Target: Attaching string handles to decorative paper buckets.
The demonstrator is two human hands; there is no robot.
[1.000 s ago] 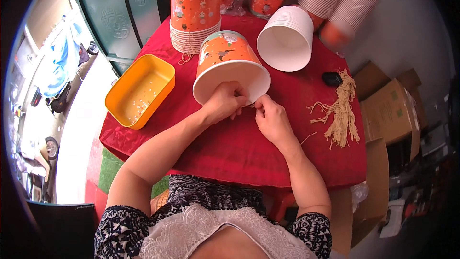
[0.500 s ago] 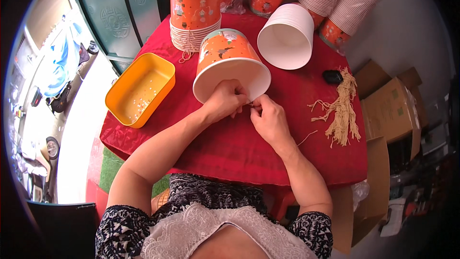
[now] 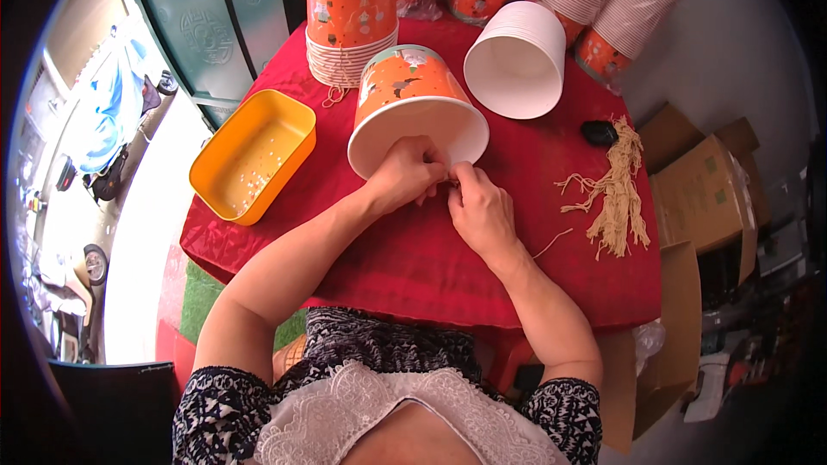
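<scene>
Orange paper bucket (image 3: 405, 103) at frame centre lies tipped while your left hand (image 3: 405, 174) and right hand (image 3: 478, 207) pinch string at its rim; knotting needs steady tension.

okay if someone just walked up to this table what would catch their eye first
Probably the orange paper bucket lying on its side in the middle of the red table, its white mouth toward the person, with the left hand and right hand pinched together at its lower rim. Next, the yellow tray at the table's left edge and the bundle of pale strings at the right.
</scene>
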